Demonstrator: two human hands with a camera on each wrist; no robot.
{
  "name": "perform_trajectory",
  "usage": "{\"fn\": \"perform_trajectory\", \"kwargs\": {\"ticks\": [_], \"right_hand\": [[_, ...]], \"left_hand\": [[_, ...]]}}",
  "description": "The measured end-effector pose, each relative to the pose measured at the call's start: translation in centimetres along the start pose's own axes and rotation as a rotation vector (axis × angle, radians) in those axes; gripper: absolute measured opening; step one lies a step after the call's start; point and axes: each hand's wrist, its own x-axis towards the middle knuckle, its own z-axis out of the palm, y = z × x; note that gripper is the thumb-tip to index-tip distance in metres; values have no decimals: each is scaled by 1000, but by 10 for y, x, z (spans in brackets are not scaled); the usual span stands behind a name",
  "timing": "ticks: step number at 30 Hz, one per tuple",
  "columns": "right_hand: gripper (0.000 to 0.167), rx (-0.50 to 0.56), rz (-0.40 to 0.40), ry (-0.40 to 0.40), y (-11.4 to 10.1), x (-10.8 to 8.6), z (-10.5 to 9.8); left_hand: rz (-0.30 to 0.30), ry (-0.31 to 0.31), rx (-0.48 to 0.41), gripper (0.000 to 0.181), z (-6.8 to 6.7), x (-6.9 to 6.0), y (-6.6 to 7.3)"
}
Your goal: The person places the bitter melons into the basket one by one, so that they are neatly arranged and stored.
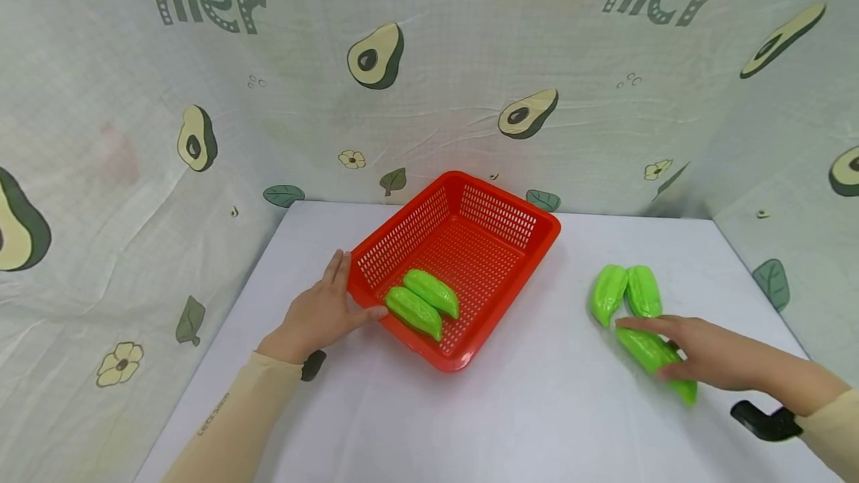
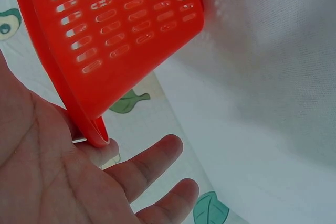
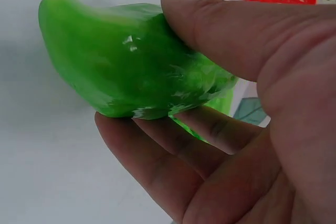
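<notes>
While the right hand [image 1: 711, 356] pinches a green pepper [image 1: 649, 351] between thumb and fingers, the left hand [image 1: 317, 320], fingers nearly straight, touches a red basket [image 1: 463, 244] holding two peppers [image 1: 414, 311]; two loose peppers [image 1: 608, 294] lie just beyond the pinched one on the white table [image 1: 537, 408].

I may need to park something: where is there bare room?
Bare: the table between the red basket and right hand; in front of the basket, between both hands; the basket's far end. Crowded: the basket's near left, with two green vegetables and the left hand at its rim; around the right hand, gripping one vegetable beside two others.
</notes>
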Motion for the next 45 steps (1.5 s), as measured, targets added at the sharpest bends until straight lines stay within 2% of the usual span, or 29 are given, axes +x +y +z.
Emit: {"fn": "perform_trajectory", "kwargs": {"ticks": [3,10,13,19,25,35,42,45], "right_hand": [[77,-12,-28,13,-3,0,-12],[77,14,-21,40,-15,5,-52],[77,21,-69,48,-23,12,-70],[76,-19,-122,42,-46,35,-102],[77,-10,-176,9,-73,61,-127],[82,-41,-258,-40,-112,100,-152],[86,-38,-270,-75,-136,122,-154],[87,-50,-251,-88,-144,135,-151]], "left_hand": [[2,5,-7,125,1,0,0],[5,6,-5,124,2,1,-2],[7,7,4,125,2,1,-2],[0,-5,6,128,3,1,-3],[-3,-8,14,129,3,2,-3],[6,-12,9,128,4,2,-3],[7,-3,15,127,4,2,-3],[6,-5,10,127,4,2,-3]]}}
